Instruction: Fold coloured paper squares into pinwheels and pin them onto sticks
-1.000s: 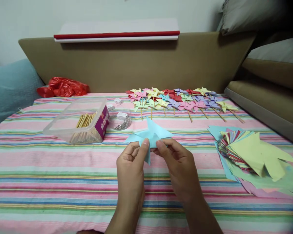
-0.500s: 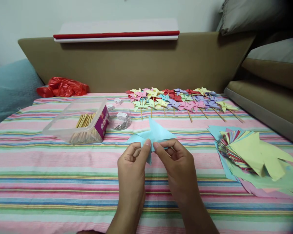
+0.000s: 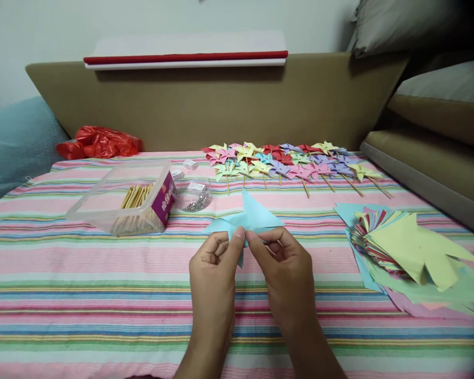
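Two hands hold one blue paper pinwheel (image 3: 243, 216) out in front, over the striped cloth (image 3: 102, 266). Its middle sits right at the two thumb tips, which are just beside each other. So the paper lies straight ahead of both hands, and neither one is clearly nearer. Its wide way goes from left to right. One point sticks up and away, and one hangs down between the hands.

The left hand (image 3: 213, 263) pinches the paper with its thumb on top and its other fingers curled. The right hand (image 3: 290, 271) pinches it the same way. The hands cover the low part, so I can't really tell how the folded tips meet.

Now the counting. There is one see-through box (image 3: 166, 202) with a bunch of sticks (image 3: 137, 196), too many to count. Next to it is one round tub (image 3: 181, 198) with shiny pins (image 3: 199, 201). I see three small white boxes (image 3: 190, 164), one of them at the tub. At the back are about two dozen pinwheels on sticks (image 3: 279, 168) and one red bag (image 3: 106, 142). On the right is one pile of cut paper (image 3: 414, 245).
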`<action>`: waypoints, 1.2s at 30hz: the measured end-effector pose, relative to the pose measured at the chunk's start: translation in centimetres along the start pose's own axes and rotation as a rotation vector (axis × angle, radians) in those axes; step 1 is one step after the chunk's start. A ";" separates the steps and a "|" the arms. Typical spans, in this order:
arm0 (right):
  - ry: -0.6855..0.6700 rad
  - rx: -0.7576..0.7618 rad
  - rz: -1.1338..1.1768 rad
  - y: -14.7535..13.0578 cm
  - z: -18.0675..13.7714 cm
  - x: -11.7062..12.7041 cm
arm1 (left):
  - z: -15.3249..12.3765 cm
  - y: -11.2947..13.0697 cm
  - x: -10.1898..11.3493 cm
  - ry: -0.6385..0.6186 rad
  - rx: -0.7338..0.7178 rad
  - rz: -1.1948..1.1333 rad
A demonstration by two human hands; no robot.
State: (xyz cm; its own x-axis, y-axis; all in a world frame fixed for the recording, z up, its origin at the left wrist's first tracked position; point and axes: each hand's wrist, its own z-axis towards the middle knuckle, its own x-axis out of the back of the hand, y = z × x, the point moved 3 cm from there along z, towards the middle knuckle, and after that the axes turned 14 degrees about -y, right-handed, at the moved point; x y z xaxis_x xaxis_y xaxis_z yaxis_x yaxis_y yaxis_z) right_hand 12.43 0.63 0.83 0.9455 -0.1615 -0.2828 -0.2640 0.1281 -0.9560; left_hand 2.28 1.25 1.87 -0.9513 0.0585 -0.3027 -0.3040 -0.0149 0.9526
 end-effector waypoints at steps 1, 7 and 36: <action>-0.001 0.001 -0.005 0.0 0.0 0.0 | 0.0 0.0 0.0 0.004 -0.001 0.004; 0.017 0.009 -0.027 -0.2 0.0 0.0 | 0.0 0.1 0.0 0.005 0.004 0.014; -0.480 -0.116 -0.086 -2.1 0.7 3.5 | 0.4 2.5 1.0 -0.407 -0.097 0.518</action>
State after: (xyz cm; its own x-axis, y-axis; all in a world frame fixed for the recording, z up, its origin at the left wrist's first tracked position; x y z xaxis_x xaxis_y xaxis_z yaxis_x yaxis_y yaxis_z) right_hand 16.46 0.48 1.84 0.9387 0.3052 -0.1602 -0.1747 0.0205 -0.9844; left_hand 0.61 1.66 3.99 -0.8861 0.3913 0.2482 0.1662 -0.2316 0.9585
